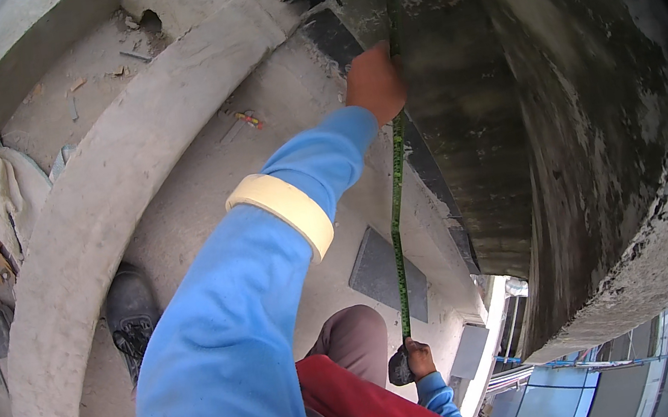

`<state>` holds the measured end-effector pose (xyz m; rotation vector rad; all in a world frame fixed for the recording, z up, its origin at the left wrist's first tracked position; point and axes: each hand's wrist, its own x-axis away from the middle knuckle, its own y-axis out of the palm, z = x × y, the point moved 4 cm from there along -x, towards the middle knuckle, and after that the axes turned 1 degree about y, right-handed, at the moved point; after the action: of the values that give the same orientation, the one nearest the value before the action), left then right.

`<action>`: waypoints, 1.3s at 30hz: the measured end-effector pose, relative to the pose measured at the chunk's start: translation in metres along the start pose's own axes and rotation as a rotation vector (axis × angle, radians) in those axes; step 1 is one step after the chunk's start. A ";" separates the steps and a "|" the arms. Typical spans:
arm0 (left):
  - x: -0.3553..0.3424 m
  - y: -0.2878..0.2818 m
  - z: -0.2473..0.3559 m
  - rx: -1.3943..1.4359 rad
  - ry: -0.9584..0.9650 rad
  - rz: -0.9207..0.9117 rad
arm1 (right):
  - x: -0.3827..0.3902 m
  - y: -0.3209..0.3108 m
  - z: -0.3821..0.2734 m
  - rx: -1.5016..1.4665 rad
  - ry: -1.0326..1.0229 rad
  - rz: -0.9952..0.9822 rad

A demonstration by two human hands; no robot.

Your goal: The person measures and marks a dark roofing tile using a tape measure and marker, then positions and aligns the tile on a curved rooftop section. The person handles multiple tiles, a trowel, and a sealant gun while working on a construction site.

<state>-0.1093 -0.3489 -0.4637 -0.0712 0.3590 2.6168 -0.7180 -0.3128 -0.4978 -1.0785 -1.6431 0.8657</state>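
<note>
My left hand (373, 83) is closed on the long green tape measure blade (399, 259) at the dark concrete surface in the upper middle. A cream-coloured roll of tape (279, 201) sits around my blue-sleeved left forearm. Lower down, my right hand (420, 360) grips the black tape measure case (400, 367). The blade runs between both hands, with a slight bend, along a pale ledge edged with dark strips (330, 41), and continues above my left hand.
A curved concrete beam (90, 193) crosses the left side, with cloths (4, 197) and debris beyond it. My shoe (127, 300) is beside it. A grey board (387, 274) lies below the blade. A weathered concrete wall (598, 126) fills the right, with glass panels (544, 401) beneath.
</note>
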 end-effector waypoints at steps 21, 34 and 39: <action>-0.097 -0.016 0.012 -0.746 0.238 -0.160 | -0.020 0.080 -0.229 -0.054 -0.331 -0.401; -0.104 -0.003 0.025 -0.705 0.193 -0.193 | 0.036 0.082 -0.203 -0.090 -0.273 -0.373; -0.146 -0.003 0.007 -0.763 0.345 -0.338 | 0.070 0.067 -0.191 -0.372 0.039 -0.570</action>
<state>0.0196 -0.4128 -0.4405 -0.7673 -0.5150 2.2497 -0.5297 -0.2126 -0.4791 -0.7851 -1.9817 0.1697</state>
